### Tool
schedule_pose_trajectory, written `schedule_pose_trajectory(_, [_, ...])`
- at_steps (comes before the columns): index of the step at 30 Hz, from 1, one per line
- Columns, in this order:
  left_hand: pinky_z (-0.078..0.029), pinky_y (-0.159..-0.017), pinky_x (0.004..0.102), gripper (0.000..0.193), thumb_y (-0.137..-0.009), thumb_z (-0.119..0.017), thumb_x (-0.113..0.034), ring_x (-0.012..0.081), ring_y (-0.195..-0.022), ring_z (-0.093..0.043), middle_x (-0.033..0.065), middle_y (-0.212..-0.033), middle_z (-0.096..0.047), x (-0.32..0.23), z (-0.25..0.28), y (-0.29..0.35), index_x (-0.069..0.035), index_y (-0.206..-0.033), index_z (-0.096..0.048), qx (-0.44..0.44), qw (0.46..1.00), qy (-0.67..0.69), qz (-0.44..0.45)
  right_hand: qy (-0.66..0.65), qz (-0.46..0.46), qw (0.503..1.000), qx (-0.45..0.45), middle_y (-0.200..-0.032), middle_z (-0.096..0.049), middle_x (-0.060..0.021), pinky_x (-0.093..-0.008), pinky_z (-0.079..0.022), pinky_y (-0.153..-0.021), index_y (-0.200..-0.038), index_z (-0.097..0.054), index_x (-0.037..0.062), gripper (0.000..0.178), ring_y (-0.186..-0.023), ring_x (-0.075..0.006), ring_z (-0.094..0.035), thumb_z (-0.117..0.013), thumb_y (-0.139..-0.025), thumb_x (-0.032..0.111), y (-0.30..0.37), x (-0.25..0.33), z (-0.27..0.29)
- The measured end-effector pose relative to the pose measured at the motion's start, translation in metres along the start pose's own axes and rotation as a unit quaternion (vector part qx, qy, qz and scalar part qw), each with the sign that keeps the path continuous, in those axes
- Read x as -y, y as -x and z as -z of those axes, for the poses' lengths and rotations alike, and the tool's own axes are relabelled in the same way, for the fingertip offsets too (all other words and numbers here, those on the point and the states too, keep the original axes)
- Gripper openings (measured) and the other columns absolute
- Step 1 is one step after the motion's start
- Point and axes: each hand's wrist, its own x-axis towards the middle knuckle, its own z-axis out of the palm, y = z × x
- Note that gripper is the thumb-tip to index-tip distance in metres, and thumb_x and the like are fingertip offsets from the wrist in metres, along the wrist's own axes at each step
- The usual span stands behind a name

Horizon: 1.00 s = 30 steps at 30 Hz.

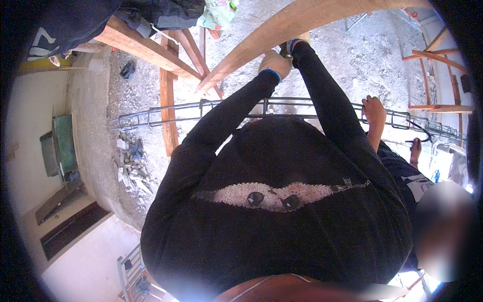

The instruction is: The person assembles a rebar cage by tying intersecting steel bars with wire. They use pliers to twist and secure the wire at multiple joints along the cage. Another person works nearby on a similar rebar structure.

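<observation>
My left hand [275,65], in a pale work glove with a blue cuff, is just below a long curved-looking wooden beam [282,32]. Its fingers look curled, around something I cannot make out. Close beside it, my right hand [298,45] also wears a glove with a blue cuff; the beam's edge and the wrist hide most of its fingers. A small dark thing shows between the two hands, too little of it to name. Under my black-sleeved forearms runs a long rebar cage [287,101] of steel rods and stirrups.
A co-worker at the right has one hand [373,110] at the rebar cage, another near a dark curved rod [425,132]. Wooden posts [168,110] stand left, with dark clothing [156,15] above. Rubble [133,166] lies along the wall; timber framing [437,55] is far right.
</observation>
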Motion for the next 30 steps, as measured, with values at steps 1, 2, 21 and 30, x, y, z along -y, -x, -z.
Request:
schedule_pose_trajectory(1, [-0.055, -0.099, 0.0466, 0.063, -0.082, -0.083, -0.048, 0.0413, -0.114, -0.073, 0.0311, -0.105, -0.076, 0.002, -0.007, -0.009, 0.011, -0.102, -0.073, -0.014, 1.0, 0.015, 0.017, 0.018, 0.012, 1.0, 0.006, -0.104, -0.068, -0.0105, -0.0486, -0.052, -0.085, -0.115, -0.066, 0.0068, 0.031, -0.092, -0.0285, -0.065, -0.065, -0.101, 0.034, -0.001, -0.001, 0.0])
schedule_pose_trajectory(2, [-0.056, -0.094, 0.0459, 0.06, -0.083, -0.081, -0.047, 0.0397, -0.106, -0.074, 0.0283, -0.101, -0.076, 0.008, -0.01, -0.015, 0.01, -0.102, -0.074, 0.002, 1.0, -0.006, -0.029, 0.036, 0.02, 0.999, 0.011, -0.106, -0.068, -0.0107, -0.0489, -0.051, -0.086, -0.116, -0.066, 0.0067, 0.032, -0.094, -0.0286, -0.065, -0.065, -0.101, 0.035, -0.003, -0.002, 0.001])
schedule_pose_trajectory(21, [-0.028, -0.045, 0.0204, 0.03, -0.102, -0.061, -0.029, 0.0048, -0.059, -0.031, -0.0085, -0.073, -0.033, 0.064, 0.008, -0.045, -0.023, -0.081, -0.041, 0.539, 0.487, 0.68, 0.098, -0.17, 0.059, 0.931, 0.319, -0.129, -0.071, -0.0135, -0.0494, -0.056, -0.101, -0.134, -0.065, 0.0055, 0.041, -0.115, -0.0302, -0.069, -0.067, -0.103, 0.032, -0.011, -0.075, 0.008])
schedule_pose_trajectory(30, [-0.047, -0.056, 0.0306, 0.025, -0.1, -0.068, -0.035, 0.0145, -0.072, -0.056, 0.0034, -0.086, -0.059, 0.053, 0.027, -0.03, -0.015, -0.097, -0.055, 0.48, 0.686, 0.546, 0.024, 0.093, 0.068, 0.952, 0.283, -0.13, -0.073, -0.0113, -0.0477, -0.051, -0.107, -0.135, -0.065, 0.0054, 0.04, -0.122, -0.0291, -0.066, -0.068, -0.101, 0.026, 0.021, -0.003, 0.031])
